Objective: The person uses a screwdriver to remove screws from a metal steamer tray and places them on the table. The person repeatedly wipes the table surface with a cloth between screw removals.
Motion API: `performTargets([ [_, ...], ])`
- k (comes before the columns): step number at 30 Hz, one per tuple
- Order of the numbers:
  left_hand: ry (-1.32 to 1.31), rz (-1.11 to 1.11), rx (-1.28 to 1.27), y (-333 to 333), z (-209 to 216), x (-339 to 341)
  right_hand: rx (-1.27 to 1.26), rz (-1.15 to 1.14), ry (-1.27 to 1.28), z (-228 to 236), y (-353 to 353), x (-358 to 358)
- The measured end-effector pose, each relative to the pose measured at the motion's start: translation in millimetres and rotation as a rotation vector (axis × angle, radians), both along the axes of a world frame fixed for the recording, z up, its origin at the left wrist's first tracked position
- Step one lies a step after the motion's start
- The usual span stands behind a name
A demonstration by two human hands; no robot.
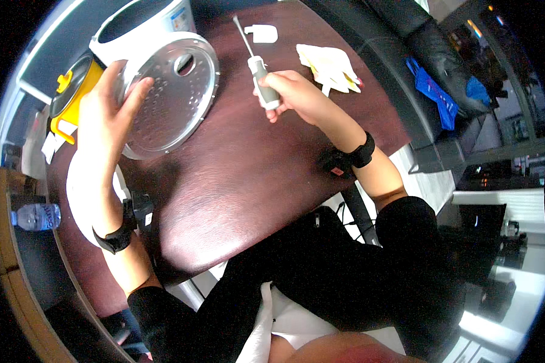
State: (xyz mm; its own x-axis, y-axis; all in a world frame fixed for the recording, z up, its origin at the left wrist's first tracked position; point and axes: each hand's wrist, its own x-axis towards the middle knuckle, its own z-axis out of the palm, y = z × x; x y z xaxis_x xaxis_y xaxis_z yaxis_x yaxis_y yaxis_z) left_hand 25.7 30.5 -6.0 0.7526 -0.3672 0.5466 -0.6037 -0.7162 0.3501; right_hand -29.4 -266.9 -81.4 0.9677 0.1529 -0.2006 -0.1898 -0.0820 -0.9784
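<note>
A round silvery plate [178,109], pierced with small holes and one larger opening, stands tilted over the left part of the table. My left hand [109,103] is closed on its left edge, thumb on the near face and the other fingers partly hidden behind the rim. In my right hand [287,94] is a screwdriver [258,69] with a grey and white handle, its shaft pointing up and away from me. The screwdriver's tip is apart from the plate. A white open-topped appliance housing [178,24] sits just behind the plate.
A yellow pot [82,91] with a dark lid stands at the far left. Beyond the screwdriver lie a small white plastic piece [264,34] and pale work gloves [330,66]. A white round part [82,190] lies under my left forearm. A water bottle [37,216] is off the table's left edge.
</note>
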Motion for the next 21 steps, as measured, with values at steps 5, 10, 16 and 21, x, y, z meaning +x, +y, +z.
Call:
performTargets([
  [5, -0.016, -0.034, -0.068, 2, -4, 3, 0.051, 0.144, -0.065, -7, 7, -45],
  [10, 0.075, -0.019, -0.048, 2, 2, 1, -0.069, 0.118, 0.091, -6, -3, -87],
  [16, 0.04, -0.04, -0.027, 0, -2, 4, -0.881, -0.044, -0.328, -19, -30, -120],
  [21, 0.085, -0.02, -0.028, 7, 1, 6, -1.006, -0.095, -0.497, -36, -30, -118],
])
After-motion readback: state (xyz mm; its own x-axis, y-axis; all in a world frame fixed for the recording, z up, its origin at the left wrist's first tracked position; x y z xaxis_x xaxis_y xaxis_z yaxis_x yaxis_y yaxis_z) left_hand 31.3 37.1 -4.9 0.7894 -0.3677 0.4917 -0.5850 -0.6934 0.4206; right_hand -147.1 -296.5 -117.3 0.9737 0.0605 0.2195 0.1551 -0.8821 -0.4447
